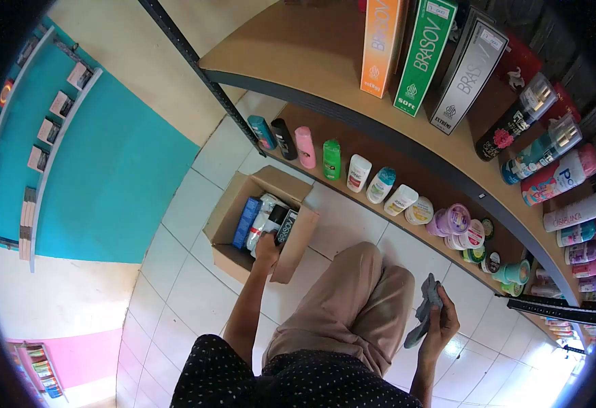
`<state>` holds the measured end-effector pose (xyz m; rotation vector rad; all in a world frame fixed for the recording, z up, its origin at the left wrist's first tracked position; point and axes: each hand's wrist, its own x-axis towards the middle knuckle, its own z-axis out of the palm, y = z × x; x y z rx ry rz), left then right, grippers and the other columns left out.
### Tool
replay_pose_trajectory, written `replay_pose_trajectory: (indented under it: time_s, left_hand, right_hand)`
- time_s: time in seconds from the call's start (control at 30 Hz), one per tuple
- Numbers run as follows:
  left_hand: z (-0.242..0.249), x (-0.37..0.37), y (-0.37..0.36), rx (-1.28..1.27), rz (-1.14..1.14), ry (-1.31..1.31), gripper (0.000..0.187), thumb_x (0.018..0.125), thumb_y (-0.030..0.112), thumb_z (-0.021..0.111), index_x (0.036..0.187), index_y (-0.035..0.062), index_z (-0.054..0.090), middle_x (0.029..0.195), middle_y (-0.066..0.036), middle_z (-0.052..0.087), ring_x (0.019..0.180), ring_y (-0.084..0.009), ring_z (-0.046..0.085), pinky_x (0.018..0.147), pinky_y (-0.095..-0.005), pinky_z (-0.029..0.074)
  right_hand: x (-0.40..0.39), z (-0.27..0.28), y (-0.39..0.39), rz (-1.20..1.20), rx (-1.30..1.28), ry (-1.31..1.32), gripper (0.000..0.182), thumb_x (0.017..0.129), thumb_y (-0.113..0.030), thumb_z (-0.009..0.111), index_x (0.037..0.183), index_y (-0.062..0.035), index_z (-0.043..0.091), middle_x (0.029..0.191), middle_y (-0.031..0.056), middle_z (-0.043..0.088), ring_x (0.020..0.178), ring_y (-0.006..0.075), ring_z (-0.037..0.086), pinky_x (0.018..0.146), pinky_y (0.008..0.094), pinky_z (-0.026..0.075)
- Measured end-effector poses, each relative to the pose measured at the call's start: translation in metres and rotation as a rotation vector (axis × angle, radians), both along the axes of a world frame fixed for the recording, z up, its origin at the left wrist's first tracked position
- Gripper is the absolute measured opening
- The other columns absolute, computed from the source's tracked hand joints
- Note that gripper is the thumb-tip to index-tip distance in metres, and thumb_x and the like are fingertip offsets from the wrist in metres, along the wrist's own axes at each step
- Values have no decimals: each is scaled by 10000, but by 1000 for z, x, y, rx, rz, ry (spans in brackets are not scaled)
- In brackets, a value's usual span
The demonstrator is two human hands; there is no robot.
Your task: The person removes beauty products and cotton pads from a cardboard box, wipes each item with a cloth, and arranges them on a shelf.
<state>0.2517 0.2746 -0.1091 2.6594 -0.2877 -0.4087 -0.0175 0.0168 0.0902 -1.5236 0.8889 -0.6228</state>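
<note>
My left hand [267, 251] reaches into an open cardboard box [233, 257] on the floor. Its fingers are closed at the lower edge of a black Brasov box [286, 226]; the fingertips are partly hidden. Beside it in the carton lie a blue box [246, 222] and white plastic-wrapped items [260, 223]. My right hand [439, 322], raised right of my knees, grips a crumpled grey cloth [422, 314] between thumb and fingers.
A low shelf [366, 198] ahead carries bottles, including a green bottle [332, 160], and several jars [454, 219]. The upper shelf [298, 54] overhangs it, holding Brasov boxes [425, 54] and spray bottles. A dark metal post [206, 78] stands beyond the carton.
</note>
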Motion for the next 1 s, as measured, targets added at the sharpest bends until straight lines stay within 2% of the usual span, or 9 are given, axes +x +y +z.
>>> replay_pose_trajectory:
  time_s: [0.1,0.5,0.6,0.67,0.7,0.77,0.8,0.87,1.0]
  left_hand:
    - [11,10,-8,129,-20,185,408,665,251,668,996,45,546,924,-176,544,886,-330,531,767,-392,426]
    - [5,14,3,188,-158,-82,283,628,198,671,812,23,546,811,-170,578,745,-329,566,664,-375,462]
    - [24,17,29,-164,-60,-115,253,637,194,660,773,20,536,761,-144,584,666,-268,575,611,-355,458]
    - [44,20,42,-553,207,-88,281,668,224,642,848,45,522,802,-84,587,688,-193,567,590,-331,448]
    - [55,21,46,-547,214,-96,281,668,224,642,848,45,522,802,-84,587,688,-193,567,590,-331,448]
    - [87,20,45,-1081,482,61,272,768,242,555,937,33,509,840,-63,587,662,-164,577,581,-293,492]
    - [110,16,38,-1081,490,55,272,768,242,555,937,33,509,840,-63,587,662,-164,577,581,-293,492]
    - [152,4,14,-1451,381,214,395,803,357,489,1034,37,462,905,-83,566,723,-166,569,648,-287,491]
    - [162,-21,-16,-1708,190,594,499,808,415,472,1149,65,371,978,-106,542,849,-183,542,727,-332,479]
  right_hand:
    - [-1,-1,3,-1,32,0,314,763,65,390,1041,35,534,1058,175,536,1018,229,492,895,321,354]
    - [-7,6,4,-13,-49,-23,305,762,74,401,1030,36,542,1038,161,551,980,207,514,870,302,374]
    - [-13,4,2,-33,-18,-35,310,766,45,416,1060,44,512,1011,152,557,924,186,531,832,286,396]
    - [-13,3,0,-31,22,-62,326,771,18,423,1090,51,484,988,145,562,874,168,545,799,270,415]
    - [-10,5,0,-32,123,-126,342,767,5,436,1103,55,468,994,145,558,871,167,546,798,267,417]
    - [-8,3,-2,-12,299,-206,404,753,-36,472,1142,61,422,1032,152,536,909,176,540,816,269,419]
    - [-6,5,-3,-4,301,-205,404,753,-36,472,1142,61,422,1032,152,536,909,176,540,816,269,419]
    - [0,9,-5,49,529,-304,390,756,2,446,1139,70,412,1013,164,546,904,198,550,820,289,431]
    - [10,12,-3,87,661,-419,436,758,-45,461,1171,65,375,1022,171,537,929,204,541,829,304,433]
